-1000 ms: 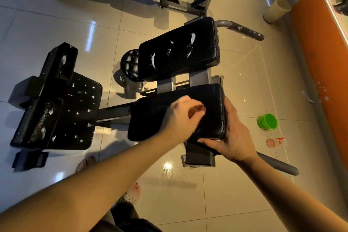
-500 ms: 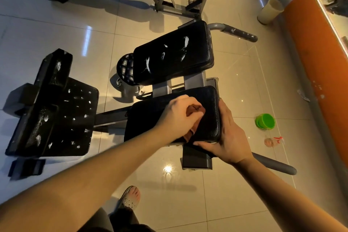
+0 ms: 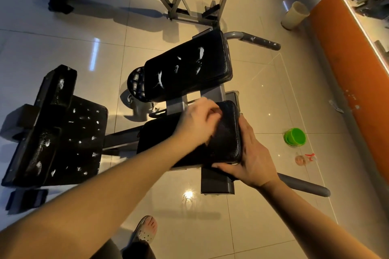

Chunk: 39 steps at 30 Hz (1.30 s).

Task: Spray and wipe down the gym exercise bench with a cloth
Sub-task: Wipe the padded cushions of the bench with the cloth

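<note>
- Shiny pale floor tiles (image 3: 263, 206) fill the room, and an orange wall (image 3: 353, 65) runs along the right side.
- A gym bench stands on the floor, with two black pads side by side — the near pad (image 3: 223, 143) and the far pad (image 3: 189, 73).
- The far pad has white scuffed spots on top.
- The left hand (image 3: 197, 122) lies on top of the near pad with its fingers curled in. It looks a bit blurry.
- Something small and brownish peeks out under those fingers. It may be the cloth, but I cannot tell for sure.
- The right hand (image 3: 252, 160) holds the right end of the near pad. Its fingers are wrapped around the near corner and the palm is flat on the side.
- A big black foot plate (image 3: 63, 136) with white specks sits to the left of the pads.
- A gray handle bar (image 3: 305, 187) sticks out low on the right, and another gray bar (image 3: 256, 41) sticks out by the far pad.
- A green tub (image 3: 294, 136) sits on the floor to the right, well apart from the bench.
- Just below it lies a small spray bottle (image 3: 305, 159) with a red top.
- A pale bin (image 3: 294, 16) stands by the orange wall.
- One foot in a sandal (image 3: 145, 231) shows at the bottom.
</note>
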Tool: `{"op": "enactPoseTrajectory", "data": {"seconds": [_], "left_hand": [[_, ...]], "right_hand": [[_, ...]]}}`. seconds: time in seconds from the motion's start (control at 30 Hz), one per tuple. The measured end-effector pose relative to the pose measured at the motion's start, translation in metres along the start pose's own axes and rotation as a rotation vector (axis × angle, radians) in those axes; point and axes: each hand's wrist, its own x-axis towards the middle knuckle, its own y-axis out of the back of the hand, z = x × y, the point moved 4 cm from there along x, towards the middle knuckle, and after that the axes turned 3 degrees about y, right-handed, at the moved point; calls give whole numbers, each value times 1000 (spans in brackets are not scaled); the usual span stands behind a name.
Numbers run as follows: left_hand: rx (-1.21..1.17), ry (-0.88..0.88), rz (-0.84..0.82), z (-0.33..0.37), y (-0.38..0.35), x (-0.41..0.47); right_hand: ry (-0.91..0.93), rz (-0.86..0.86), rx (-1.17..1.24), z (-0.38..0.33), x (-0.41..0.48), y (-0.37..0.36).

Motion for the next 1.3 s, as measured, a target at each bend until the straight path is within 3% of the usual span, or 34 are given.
{"op": "enactPoseTrajectory", "data": {"seconds": [0.1, 0.17, 0.23, 0.33, 0.53, 0.7, 0.77, 0.93, 1.2, 1.3], "left_hand": [[11, 281, 113, -28, 8, 23], [-50, 211, 88, -9, 1, 2], [-112, 34, -22, 13, -2, -32], [-69, -105, -151, 18, -2, -36], [-64, 126, 52, 15, -6, 15], [-101, -163, -172, 20, -2, -51], [-63, -221, -153, 21, -2, -37], [-41, 80, 94, 16, -8, 37], [-64, -226, -185, 1, 8, -81], [-26, -130, -87, 3, 2, -40]], "right_hand": [[6, -1, 5, 0, 1, 0], [13, 1, 10, 0, 0, 0], [23, 4, 16, -2, 1, 1], [26, 9, 11, -1, 1, 2], [-6, 0, -29, 2, 0, -1], [3, -3, -21, 5, 0, -3], [-3, -4, -32, 5, 0, -3], [-5, -9, -39, 5, 0, -3], [-1, -15, -2, 4, 1, -2], [12, -9, 11, 3, 1, -1]]}}
